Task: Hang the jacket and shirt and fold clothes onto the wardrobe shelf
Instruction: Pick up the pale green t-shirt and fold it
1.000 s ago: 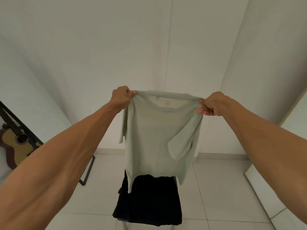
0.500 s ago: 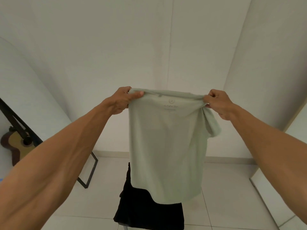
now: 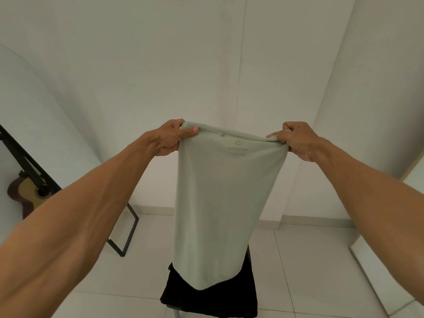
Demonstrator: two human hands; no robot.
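Both sleeves of the pale sage-green cotton T-shirt, loose a moment ago, are now tucked behind. The left hand and right hand pinch its top corners, holding it mid-air above the black garment; lengthwise fold done.

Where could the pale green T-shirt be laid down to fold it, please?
Bare floor tiles lie right of the chair, up to the white panel; more bare tile lies left, between the chair and the black frame. The chair itself is covered by black clothing. Both hands, left hand and right hand, hold the T-shirt.
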